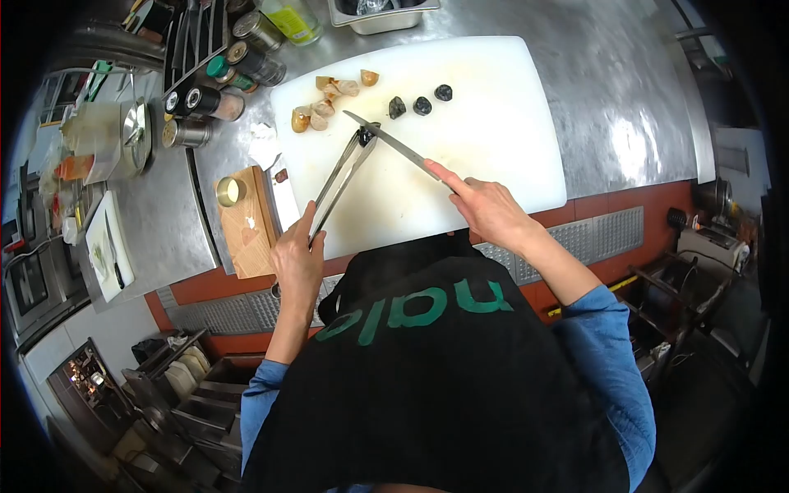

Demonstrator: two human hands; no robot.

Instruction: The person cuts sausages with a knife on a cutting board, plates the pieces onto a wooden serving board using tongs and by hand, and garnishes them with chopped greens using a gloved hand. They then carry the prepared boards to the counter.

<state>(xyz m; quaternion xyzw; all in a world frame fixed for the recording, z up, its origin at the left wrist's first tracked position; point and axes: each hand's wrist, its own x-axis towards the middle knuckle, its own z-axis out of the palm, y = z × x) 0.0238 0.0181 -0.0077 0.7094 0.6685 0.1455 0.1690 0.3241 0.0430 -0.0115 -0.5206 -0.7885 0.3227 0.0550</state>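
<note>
Stainless steel covers the bench (616,107), and on it lies a large white cutting board (485,164), its near edge along the bench's near edge. Beyond the board's far left corner stand seasoning jars (249,64) and a bottle with a yellow-green label (293,23); past its far edge sits a metal pan (386,21), cropped by the view. Just beside the board's left edge rests a wooden board (246,230) bearing a small round metal tin (230,191), and crumpled white paper (264,146) lies farther along that edge.

Over the board's near left corner, the left hand (297,253) grasps a pair of metal tongs (330,191), whose ends close around a dark piece (366,138) left of the board's middle. From the near edge, the right hand (493,212) grips a knife (403,149) by its handle, forefinger stretched along it. Its blade slants across the dark piece, tip toward the far left corner; whether it has cut in, I cannot tell. Three dark pieces (422,106) form a slanting row nearer the far edge, well apart from the tongs. Brown skins (320,120) are scattered near the far left corner.
</note>
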